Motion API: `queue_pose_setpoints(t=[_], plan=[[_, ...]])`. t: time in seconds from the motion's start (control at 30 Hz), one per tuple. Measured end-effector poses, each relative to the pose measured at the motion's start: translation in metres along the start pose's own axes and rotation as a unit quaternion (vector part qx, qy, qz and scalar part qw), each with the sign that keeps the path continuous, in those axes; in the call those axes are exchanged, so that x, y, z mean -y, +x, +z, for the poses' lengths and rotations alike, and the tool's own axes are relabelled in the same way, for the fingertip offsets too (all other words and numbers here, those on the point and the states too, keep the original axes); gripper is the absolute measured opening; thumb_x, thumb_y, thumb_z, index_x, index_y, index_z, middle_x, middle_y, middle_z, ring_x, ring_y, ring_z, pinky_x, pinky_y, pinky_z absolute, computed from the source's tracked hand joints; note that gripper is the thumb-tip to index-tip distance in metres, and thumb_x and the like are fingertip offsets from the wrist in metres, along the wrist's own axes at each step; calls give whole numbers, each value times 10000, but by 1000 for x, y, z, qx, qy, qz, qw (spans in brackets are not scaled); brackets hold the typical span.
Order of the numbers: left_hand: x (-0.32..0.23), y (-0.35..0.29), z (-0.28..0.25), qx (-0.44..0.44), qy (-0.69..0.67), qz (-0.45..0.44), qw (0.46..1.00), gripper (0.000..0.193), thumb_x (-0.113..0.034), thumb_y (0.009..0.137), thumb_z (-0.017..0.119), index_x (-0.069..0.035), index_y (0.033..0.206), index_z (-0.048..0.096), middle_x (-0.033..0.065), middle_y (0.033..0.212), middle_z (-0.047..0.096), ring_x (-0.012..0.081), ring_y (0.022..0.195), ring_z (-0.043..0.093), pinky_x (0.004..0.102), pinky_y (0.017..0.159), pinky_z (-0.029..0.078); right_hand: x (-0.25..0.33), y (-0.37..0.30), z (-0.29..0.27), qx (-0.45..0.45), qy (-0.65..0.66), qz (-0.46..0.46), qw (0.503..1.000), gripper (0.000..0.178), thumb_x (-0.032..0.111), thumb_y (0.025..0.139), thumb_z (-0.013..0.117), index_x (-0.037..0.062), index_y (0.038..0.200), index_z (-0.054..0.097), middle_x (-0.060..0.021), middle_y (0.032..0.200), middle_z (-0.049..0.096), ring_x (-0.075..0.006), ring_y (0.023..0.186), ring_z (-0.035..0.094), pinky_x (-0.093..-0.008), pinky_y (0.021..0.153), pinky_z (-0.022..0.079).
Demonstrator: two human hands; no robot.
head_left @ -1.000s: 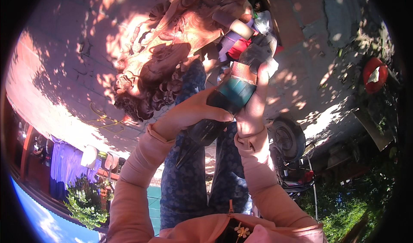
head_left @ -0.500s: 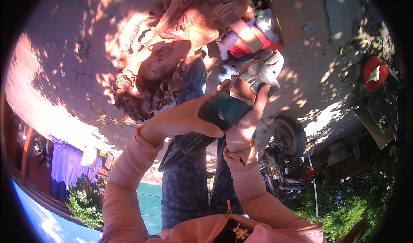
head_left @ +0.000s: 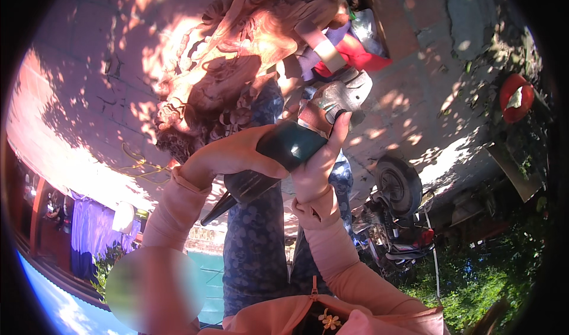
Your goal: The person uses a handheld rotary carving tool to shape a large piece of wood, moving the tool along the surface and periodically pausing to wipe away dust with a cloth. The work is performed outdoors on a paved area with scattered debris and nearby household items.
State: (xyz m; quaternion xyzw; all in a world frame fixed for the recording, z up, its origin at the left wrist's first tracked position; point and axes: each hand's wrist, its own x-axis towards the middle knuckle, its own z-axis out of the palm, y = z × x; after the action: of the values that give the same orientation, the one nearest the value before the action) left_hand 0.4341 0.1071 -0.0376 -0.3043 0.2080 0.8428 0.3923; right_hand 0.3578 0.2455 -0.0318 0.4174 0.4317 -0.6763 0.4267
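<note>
While the left hand (head_left: 234,149) clamps the dark green body of a power tool (head_left: 289,149) from its side, thumb laid across the near face, the right hand (head_left: 320,162) closes around the opposite side, its thumb extended to a small dark knob (head_left: 338,114). Most of the fingers on both hands are hidden by the tool. The tool is held above the person's patterned trousers (head_left: 253,246), tilted, with its black rear end toward the lower left and its grey metal head (head_left: 347,93) toward the upper right. A brown strip (head_left: 313,120), apparently abrasive, sits between body and head. Judged from this position, pick-up and two-handed grip are complete; whether the strip is fully seated cannot be determined. The head is apart from the wood carving (head_left: 249,35), so any application of the tool to the wood appears outstanding, and the state of the carving's finish cannot be told. Beyond the head, a box (head_left: 384,45) contains red cloth (head_left: 358,55) and a clear plastic bag (head_left: 366,25). Farther out, a motorcycle (head_left: 396,190) stands at the right, a red object (head_left: 514,98) lies near the right rim, and a yellow cord (head_left: 139,168) lies on the paved floor (head_left: 112,133) at the left.
</note>
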Motion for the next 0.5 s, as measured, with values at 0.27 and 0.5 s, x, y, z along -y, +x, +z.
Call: queue_pose_setpoints(t=[0.27, 0.5], plan=[[-3, -6, -5, 21, -18, -4, 1000, 711, -161, 695, 801, 18, 1283, 444, 91, 964, 637, 164, 795, 646, 299, 735, 529, -9, -1, 13, -53, -5, -24, 998, 734, 694, 903, 349, 36, 1145, 568, -85, 931, 628, -206, 806, 614, -328, 745, 505], [-8, -2, -12, 28, -61, -11, 998, 635, -183, 722, 787, 10, 1253, 497, 70, 994, 633, 131, 887, 598, 274, 822, 470, 9, 14, 24, -37, -27, 5, 999, 750, 695, 900, 353, 14, 1083, 608, -82, 930, 634, -185, 827, 610, -307, 743, 499]])
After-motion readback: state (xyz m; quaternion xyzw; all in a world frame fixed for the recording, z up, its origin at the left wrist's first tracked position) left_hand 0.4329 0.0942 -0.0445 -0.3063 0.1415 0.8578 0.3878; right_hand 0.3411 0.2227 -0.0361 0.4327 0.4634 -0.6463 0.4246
